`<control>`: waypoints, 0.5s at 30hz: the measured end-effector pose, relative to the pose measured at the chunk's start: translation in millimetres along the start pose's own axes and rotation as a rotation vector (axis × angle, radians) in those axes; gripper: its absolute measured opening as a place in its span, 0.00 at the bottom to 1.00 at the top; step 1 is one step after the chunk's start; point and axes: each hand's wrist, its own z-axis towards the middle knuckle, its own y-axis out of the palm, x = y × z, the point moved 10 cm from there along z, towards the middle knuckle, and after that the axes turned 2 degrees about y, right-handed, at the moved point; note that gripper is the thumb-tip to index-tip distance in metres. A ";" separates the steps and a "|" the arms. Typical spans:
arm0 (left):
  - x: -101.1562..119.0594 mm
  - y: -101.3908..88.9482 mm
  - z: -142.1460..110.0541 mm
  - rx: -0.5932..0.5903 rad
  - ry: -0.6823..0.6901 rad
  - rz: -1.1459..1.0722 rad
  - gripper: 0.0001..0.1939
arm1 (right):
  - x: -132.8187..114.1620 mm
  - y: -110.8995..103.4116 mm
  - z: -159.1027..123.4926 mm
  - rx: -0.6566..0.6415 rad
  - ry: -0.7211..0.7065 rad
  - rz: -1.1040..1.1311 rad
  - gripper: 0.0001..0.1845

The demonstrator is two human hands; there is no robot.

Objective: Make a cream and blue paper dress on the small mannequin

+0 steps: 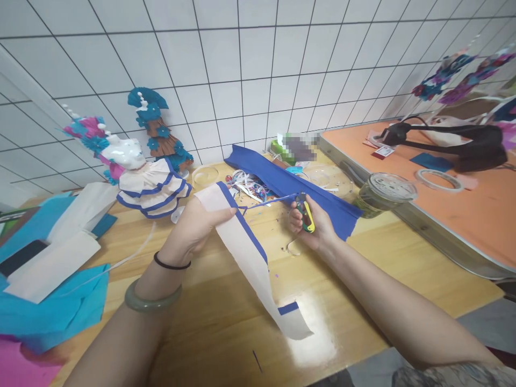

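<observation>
My left hand (201, 220) pinches a long white paper strip (242, 252) with a blue border along its edge. The strip hangs down and its lower end curls just above the table. My right hand (312, 223) is wrapped around small green-and-yellow snips (307, 212). A thin blue sliver (268, 204) stretches from the strip's border across to the snips. Whether the blades are open or shut on it, I cannot tell. Behind both hands lies a long folded sheet of blue paper (290, 185).
A white doll figure (153, 188) in a ruffled dress stands at the left, with a blue-and-brown paper figure (161, 129) behind it. Paper scraps (250, 185) lie mid-table. A clear jar (382, 193) stands at the right by an orange table (443, 215). Turquoise sheets (80, 301) and a phone (24, 258) lie left.
</observation>
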 end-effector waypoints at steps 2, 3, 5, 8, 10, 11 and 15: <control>-1.1 -2.4 1.2 0.008 -0.003 -0.002 0.22 | -13.3 -2.8 -1.2 0.018 -0.107 -0.013 0.22; -2.2 -3.1 1.6 0.006 -0.007 0.003 0.22 | -19.8 -3.6 -2.5 0.027 -0.155 -0.016 0.22; -4.8 -3.6 2.4 -0.005 -0.017 0.019 0.23 | -32.2 -4.8 -5.4 0.047 -0.237 -0.018 0.22; -6.3 -3.1 2.6 -0.020 -0.016 0.032 0.23 | -47.5 -7.5 -11.1 0.098 -0.335 -0.031 0.23; -6.6 -0.1 2.1 -0.043 -0.014 0.039 0.22 | -48.5 -1.5 -15.4 0.078 -0.350 -0.118 0.24; -7.1 2.3 1.7 -0.058 -0.015 0.048 0.22 | -42.9 6.8 -17.3 0.027 -0.320 -0.208 0.25; -12.2 13.0 -0.3 -0.110 -0.031 0.100 0.19 | 13.2 51.8 -36.1 -0.346 -0.071 -0.646 0.29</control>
